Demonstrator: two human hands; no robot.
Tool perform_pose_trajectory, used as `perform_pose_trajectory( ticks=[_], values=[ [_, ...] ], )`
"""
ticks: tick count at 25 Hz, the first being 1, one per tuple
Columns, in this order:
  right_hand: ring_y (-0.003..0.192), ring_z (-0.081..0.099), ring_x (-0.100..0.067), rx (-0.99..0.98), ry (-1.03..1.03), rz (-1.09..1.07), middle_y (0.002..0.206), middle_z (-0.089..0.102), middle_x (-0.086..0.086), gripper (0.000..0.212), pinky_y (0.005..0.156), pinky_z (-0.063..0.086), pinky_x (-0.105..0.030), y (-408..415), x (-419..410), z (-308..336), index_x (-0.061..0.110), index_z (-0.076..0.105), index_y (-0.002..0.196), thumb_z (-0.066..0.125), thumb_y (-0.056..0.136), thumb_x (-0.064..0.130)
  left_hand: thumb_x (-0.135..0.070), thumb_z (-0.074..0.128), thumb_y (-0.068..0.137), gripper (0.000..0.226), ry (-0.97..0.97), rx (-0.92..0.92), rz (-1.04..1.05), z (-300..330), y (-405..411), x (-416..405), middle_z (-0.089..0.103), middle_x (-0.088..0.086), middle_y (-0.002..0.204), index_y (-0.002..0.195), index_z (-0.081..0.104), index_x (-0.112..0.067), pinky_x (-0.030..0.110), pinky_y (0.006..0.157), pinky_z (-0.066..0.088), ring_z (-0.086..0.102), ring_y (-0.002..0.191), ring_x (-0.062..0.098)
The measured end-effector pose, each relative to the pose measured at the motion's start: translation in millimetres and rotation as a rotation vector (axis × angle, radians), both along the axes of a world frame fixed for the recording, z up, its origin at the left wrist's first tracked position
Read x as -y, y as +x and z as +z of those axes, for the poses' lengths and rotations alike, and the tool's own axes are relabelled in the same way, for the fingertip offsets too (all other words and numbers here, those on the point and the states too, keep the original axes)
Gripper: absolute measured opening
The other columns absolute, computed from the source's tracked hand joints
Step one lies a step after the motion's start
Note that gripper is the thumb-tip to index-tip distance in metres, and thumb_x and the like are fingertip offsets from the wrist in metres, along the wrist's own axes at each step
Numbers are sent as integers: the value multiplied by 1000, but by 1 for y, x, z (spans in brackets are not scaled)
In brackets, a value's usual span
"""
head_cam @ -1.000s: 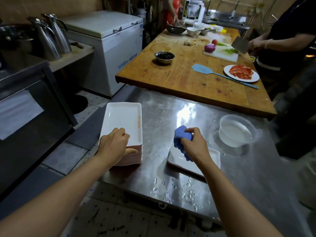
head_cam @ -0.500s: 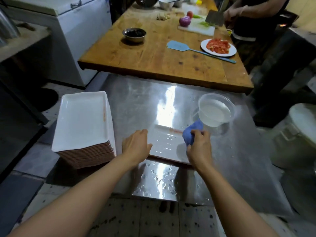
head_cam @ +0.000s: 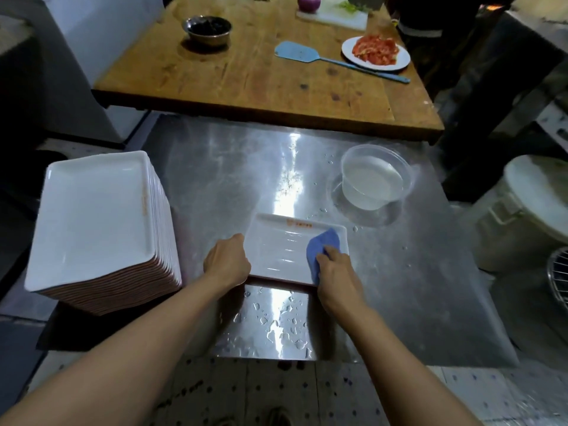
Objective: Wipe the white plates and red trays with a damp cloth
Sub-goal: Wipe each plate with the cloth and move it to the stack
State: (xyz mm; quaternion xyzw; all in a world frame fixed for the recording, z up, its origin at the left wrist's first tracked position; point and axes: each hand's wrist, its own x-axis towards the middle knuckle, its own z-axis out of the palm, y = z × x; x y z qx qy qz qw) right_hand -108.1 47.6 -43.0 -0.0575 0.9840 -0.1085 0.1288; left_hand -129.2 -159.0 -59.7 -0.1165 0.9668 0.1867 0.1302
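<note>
The steel table point(head_cam: 215, 167) carries, at its left edge, the tall stack of white rectangular plates with red undersides point(head_cam: 95, 219); a second ago the left hand rested on this stack, and now nobody touches it. At the right stands the clear plastic bowl of water point(head_cam: 373, 181). Between them, near the front edge, lies the single white rectangular plate point(head_cam: 276, 241), wet streaks on its face. The left hand point(head_cam: 227, 262) has come over from the stack and now holds the plate's left edge, fingers curled on the rim. The right hand point(head_cam: 333, 267) grips the blue damp cloth point(head_cam: 322, 247), fingers closed around it, pressing it on the plate's right part. I judge that wiping of this plate is now really under way, with most of the stack still waiting.
</note>
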Motion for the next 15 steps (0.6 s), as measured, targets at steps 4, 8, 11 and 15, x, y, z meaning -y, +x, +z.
perform_pose_trajectory(
  ticks=[4, 8, 11, 15],
  values=[
    [116, 42, -29, -62, -56, -238, 131, 40, -14, 29, 82, 38, -34, -17, 2, -6, 4, 46, 123, 34, 96, 7, -4, 52, 77, 37, 86, 5, 40, -6, -3, 1, 63, 11, 108, 112, 51, -14, 31, 74, 43, 58, 98, 33],
    [116, 46, -30, -98, -105, -222, 127, 46, -12, 28, 86, 42, -36, -44, 9, -15, 8, 48, 122, 36, 97, 13, -8, 53, 77, 36, 99, 28, 37, -10, -2, 3, 63, 8, 104, 111, 44, -19, 31, 72, 40, 57, 97, 32],
    [115, 41, -31, -141, -166, -123, 127, 41, -12, 36, 89, 37, -36, -51, 32, -22, 14, 47, 129, 39, 94, 7, -8, 53, 77, 35, 87, 24, 40, -11, -2, 3, 64, 7, 102, 109, 43, -19, 30, 70, 36, 58, 96, 32],
    [122, 37, -27, -142, -243, 38, 138, 34, -10, 42, 90, 38, -31, -60, 67, -25, 12, 47, 132, 50, 90, 8, -11, 55, 79, 32, 108, 9, 38, -9, -2, 2, 63, 8, 104, 108, 42, -17, 32, 70, 39, 58, 95, 32]
  ],
)
